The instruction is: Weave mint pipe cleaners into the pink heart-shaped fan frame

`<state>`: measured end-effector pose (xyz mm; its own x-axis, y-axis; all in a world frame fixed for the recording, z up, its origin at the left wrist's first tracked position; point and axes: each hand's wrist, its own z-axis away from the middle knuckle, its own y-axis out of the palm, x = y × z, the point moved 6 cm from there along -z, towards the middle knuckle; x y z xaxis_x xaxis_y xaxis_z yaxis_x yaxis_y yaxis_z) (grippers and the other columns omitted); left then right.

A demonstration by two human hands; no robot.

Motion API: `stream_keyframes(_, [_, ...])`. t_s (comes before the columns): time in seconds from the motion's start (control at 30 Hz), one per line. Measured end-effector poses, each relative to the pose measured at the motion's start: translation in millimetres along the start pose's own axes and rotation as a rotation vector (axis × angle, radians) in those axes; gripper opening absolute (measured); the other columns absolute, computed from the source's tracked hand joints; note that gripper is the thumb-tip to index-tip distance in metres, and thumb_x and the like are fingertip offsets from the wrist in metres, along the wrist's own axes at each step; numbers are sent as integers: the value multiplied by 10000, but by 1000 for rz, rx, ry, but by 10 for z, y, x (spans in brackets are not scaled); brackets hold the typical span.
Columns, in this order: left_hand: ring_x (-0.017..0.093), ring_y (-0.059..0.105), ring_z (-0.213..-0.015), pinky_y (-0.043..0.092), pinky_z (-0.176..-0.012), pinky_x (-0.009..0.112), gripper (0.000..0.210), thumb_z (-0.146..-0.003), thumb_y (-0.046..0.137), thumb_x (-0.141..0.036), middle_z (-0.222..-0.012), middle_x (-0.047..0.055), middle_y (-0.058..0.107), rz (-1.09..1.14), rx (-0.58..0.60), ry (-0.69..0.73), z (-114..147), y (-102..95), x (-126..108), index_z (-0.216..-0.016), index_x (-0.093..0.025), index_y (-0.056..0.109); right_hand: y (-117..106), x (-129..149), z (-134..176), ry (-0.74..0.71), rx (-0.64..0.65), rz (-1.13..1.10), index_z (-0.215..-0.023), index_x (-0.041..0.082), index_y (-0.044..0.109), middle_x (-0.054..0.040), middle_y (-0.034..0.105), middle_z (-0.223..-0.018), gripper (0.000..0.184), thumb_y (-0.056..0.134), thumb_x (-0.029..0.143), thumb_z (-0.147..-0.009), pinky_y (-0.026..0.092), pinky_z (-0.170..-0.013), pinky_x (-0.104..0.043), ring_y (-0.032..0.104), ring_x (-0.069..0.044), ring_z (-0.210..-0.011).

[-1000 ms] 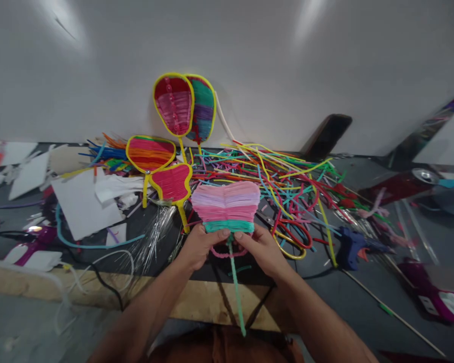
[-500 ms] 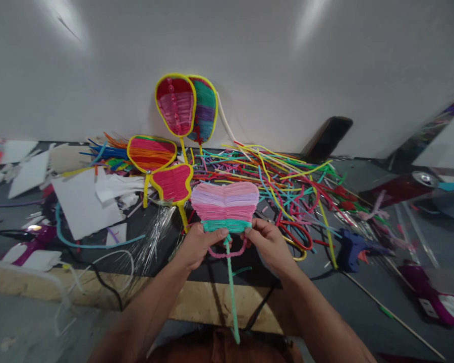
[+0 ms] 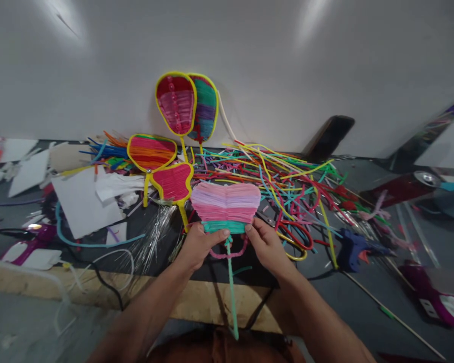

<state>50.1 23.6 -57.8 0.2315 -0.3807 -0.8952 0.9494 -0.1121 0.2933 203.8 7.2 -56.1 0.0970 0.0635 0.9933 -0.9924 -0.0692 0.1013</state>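
From my end, far L: white card (image 3: 85, 204) on the dark table (image 3: 310, 290), silver strands (image 3: 155, 237) just R of it. Then 4 yellow-edged pieces, e.g. the pink one (image 3: 173, 182), rims on, so I'd call those done. L hand (image 3: 196, 247) grips the striped panel (image 3: 226, 199) by its lower L corner, thumb by the teal band. Panel's held btwn both hands, mid view; pink, lilac & teal bands look fully laid, I judge that part done. Green stem (image 3: 232, 292) seems joined at bottom mid, hanging down; pink loop (image 3: 219, 256) below the panel is bare & no yellow rim shows, so fill & edging look undone, tho can't see the back. R hand (image 3: 267, 247) pinches the lower R corner. Farther R, blue glue gun (image 3: 350, 250) lies untouched
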Motion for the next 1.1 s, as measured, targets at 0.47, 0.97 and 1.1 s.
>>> stream_keyframes(0.47, [179, 624, -633, 499, -632, 289, 229, -572, 794, -286, -639, 22, 687, -119, 31, 21, 34, 48, -16, -714, -145, 682, -24, -79, -52, 31, -54, -235, -1025, 237, 651, -31, 670, -965, 306, 612, 442, -802, 458, -879, -352, 584, -203, -916])
stream_keyframes(0.97, [211, 647, -707, 501, -700, 331, 492, -626, 753, -479, -753, 70, 716, 15, -144, 83, -59, -205, -109, -933, -102, 681, 85, -172, -35, 223, 49, -567, -884, 233, 647, 5, 681, -858, 231, 743, 338, -702, 497, -717, -264, 617, -124, -724])
stream_keyframes(1.1, [158, 586, -577, 474, -609, 283, 386, -626, 747, -482, -604, 15, 661, -77, -219, 114, -36, -245, -103, -742, -119, 685, 90, -195, -37, 180, 8, -544, -944, 241, 636, -15, 695, -937, 272, 727, 358, -715, 507, -772, -306, 639, -165, -826])
